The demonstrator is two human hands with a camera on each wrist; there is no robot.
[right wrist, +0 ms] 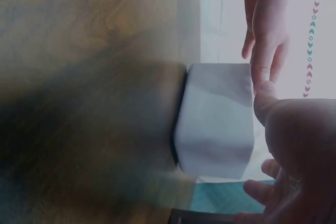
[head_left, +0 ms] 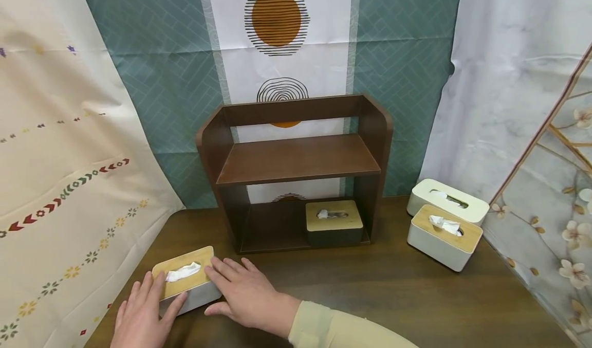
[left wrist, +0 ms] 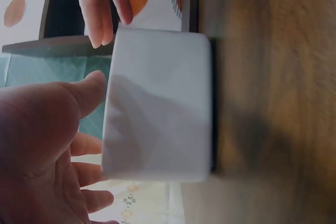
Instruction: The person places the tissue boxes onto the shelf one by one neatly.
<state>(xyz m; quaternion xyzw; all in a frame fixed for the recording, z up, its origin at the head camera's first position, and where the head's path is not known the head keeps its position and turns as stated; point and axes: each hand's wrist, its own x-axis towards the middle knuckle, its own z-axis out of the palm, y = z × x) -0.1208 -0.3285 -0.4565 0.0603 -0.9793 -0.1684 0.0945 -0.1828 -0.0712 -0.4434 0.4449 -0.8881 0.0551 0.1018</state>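
A white tissue box (head_left: 199, 295) with a light wooden lid stands on the table at the left, a white tissue (head_left: 184, 272) poking out of its slot. At its left end is my left hand (head_left: 145, 312), fingers extended and thumb by the near side. My right hand (head_left: 250, 294) lies at the right end with straight fingertips at the lid's edge. Both wrist views show the box's plain white side (left wrist: 160, 103) between the hands, standing on the table. Whether every fingertip touches it, I cannot tell.
A brown two-tier shelf (head_left: 298, 160) stands at the back, with a dark tissue box (head_left: 335, 236) with wooden lid on its lower level, right side. At the right are a wooden-lidded tissue box (head_left: 437, 242) and an all-white one (head_left: 474, 209) behind it. Patterned cloths (head_left: 176, 91) hang around the table.
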